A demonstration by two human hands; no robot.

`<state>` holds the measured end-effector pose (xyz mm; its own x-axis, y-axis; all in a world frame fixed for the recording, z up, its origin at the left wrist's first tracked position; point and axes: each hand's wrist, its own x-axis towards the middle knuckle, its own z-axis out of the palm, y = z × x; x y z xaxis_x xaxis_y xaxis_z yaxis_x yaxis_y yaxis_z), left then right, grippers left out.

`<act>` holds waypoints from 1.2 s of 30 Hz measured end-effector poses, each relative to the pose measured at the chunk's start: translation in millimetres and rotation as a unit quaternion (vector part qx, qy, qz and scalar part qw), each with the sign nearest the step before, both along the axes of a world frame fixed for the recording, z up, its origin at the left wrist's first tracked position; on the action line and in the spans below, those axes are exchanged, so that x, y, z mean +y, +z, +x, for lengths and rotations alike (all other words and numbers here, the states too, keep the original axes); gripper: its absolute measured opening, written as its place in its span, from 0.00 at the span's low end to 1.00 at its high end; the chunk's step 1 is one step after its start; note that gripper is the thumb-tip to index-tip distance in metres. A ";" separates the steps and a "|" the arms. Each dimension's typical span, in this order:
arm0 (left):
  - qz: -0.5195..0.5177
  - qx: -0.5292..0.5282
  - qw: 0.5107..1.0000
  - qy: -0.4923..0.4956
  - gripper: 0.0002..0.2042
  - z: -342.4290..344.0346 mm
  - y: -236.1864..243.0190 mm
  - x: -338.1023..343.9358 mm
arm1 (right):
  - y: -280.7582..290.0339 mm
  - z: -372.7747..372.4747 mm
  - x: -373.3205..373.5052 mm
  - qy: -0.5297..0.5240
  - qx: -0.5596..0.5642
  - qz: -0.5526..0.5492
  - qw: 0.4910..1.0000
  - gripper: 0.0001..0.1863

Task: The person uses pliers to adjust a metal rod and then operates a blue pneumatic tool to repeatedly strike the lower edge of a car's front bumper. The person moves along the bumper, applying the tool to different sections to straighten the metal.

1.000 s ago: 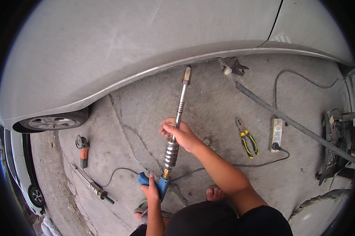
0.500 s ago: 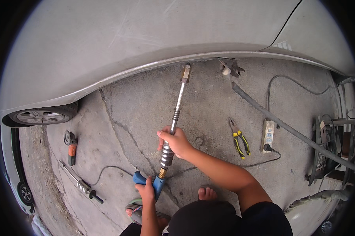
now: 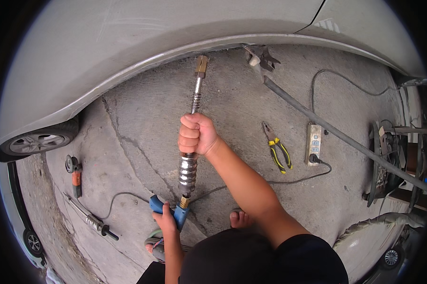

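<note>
Ground: cracked concrete floor [image 3: 128, 142], you crouch over it, silver car body [image 3: 128, 52] arching across the top.
Tool: slide hammer dent puller [image 3: 191, 142], long steel rod running from near your lap up to the car; brass tip [image 3: 201, 65] sits at the lower edge of the panel, contact too small to tell.
Right hand: your right hand [image 3: 198, 135] is a closed fist round the sliding weight, fingers fully wrapped, about mid-rod.
Left hand: your left hand [image 3: 165, 218] grips the blue handle [image 3: 180, 214] at the near end, fingers curled round it; thumb side hidden.
Foot: your bare toes [image 3: 240, 218] on the concrete just right of the handle, close to the cable.
Left side: angle grinder [image 3: 73, 169] with orange body lies well apart; a second long rod tool [image 3: 88, 217] lies below it, its cord curving toward the blue handle.
Right side: yellow-handled pliers [image 3: 276, 149] lie near your forearm, not touching; white power strip [image 3: 313, 143] just beside them with a plug in.
Bar: long dark bar [image 3: 336, 135] runs diagonally from under the car to the right rim, beyond the strip.
Open room: bare concrete between rod and grinder; tighter on the right between forearm and pliers.
Edges: car wheel [image 3: 36, 143] at left rim, metal clutter [image 3: 388, 156] at right rim.
</note>
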<state>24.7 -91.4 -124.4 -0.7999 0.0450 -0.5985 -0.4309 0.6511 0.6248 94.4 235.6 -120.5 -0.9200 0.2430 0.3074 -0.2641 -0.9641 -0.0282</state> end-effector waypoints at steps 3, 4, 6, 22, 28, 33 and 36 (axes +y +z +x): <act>-0.038 0.035 0.999 -0.016 0.31 -6.7 -12.1 -10.3 | 42.6 -8.1 -20.6 -0.142 -0.385 0.004 0.912 0.21; -0.055 0.040 0.997 -0.021 0.31 -7.0 -18.3 -14.0 | 60.1 -11.8 -26.5 -0.197 -0.523 0.017 0.829 0.20; -0.068 0.045 0.997 -0.017 0.30 -8.3 -19.9 -21.5 | 68.8 -4.8 -37.1 -0.240 -0.564 -0.018 0.790 0.18; -0.074 -0.003 0.997 -0.003 0.33 -19.9 2.8 10.1 | 58.8 1.2 -23.8 -0.226 -0.461 0.037 0.857 0.16; -0.070 -0.005 0.997 -0.017 0.32 -17.4 1.6 8.3 | 56.1 2.4 -22.8 -0.215 -0.449 0.048 0.866 0.14; -0.083 -0.017 0.996 -0.014 0.32 -21.5 -4.3 2.0 | 57.5 2.5 -21.7 -0.218 -0.486 0.097 0.841 0.11; -0.067 -0.039 0.997 0.002 0.32 -23.3 -4.0 0.4 | 56.2 2.6 -22.5 -0.230 -0.497 0.136 0.826 0.11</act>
